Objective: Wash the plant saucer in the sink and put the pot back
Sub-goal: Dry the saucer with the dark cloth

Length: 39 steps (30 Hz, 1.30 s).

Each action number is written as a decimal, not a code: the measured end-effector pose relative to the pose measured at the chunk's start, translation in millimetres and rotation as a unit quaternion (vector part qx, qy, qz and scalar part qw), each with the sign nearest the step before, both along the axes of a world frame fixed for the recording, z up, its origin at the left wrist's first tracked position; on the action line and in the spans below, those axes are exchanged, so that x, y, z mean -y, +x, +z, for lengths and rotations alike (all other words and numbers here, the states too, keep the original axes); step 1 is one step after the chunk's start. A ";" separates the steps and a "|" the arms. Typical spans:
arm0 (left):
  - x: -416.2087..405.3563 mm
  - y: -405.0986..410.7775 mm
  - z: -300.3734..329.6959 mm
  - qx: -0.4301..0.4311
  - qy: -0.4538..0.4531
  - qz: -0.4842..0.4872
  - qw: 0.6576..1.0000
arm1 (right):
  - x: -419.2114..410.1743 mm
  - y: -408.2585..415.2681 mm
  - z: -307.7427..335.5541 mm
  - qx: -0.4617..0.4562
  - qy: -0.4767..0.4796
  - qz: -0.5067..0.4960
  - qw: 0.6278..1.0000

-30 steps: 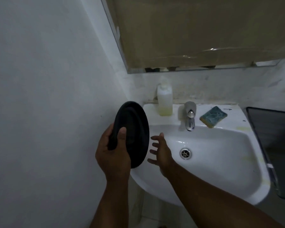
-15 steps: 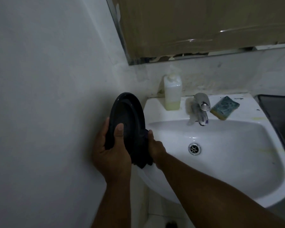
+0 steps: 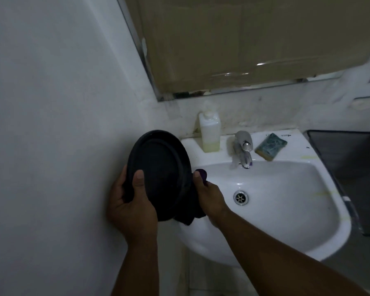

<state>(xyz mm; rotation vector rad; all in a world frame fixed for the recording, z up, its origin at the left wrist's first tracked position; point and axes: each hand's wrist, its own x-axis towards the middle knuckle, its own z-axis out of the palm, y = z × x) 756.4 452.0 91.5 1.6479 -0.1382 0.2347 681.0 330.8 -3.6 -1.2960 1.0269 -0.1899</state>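
Note:
I hold a round black plant saucer [image 3: 160, 167] on edge over the left rim of the white sink [image 3: 286, 210]. My left hand [image 3: 132, 208] grips its lower left rim, thumb across the underside facing me. My right hand [image 3: 209, 197] is behind the saucer's right side, pressing a dark cloth [image 3: 190, 212] with a purple patch against the hidden face. The plant pot is not in view.
A tap [image 3: 244, 150] stands at the back of the basin, with a soap bottle [image 3: 209, 133] to its left and a green sponge [image 3: 270, 146] to its right. The drain [image 3: 240, 197] is open. A white wall is close on the left, a dark surface [image 3: 355, 178] on the right.
My right hand went from open beside the saucer to behind it with the dark cloth. The saucer stays upright in my left hand while the view shifts left and up.

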 end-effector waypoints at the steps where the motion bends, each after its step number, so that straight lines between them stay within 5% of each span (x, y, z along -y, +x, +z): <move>1: -0.4 0.2 3.5 -0.008 -0.008 0.004 1.000 | 2.4 -8.5 8.1 0.005 -0.011 -0.008 1.000; 14: 52.4 -62.6 59.9 -0.039 -0.021 -0.111 0.993 | 51.3 -129.6 97.2 0.058 -0.079 -0.162 0.982; 25: 154.9 -172.4 66.4 -0.130 -0.038 -0.251 0.959 | 148.4 -250.9 171.4 0.064 -0.285 -0.211 0.933; 34: 270.0 -301.4 39.5 -0.225 -0.062 -0.329 0.915 | 240.0 -299.8 165.7 0.095 -0.269 -0.148 0.947; 39: 306.0 -330.3 35.3 -0.264 -0.094 -0.305 0.910 | 272.6 -349.6 126.7 -0.001 -0.340 -0.003 0.940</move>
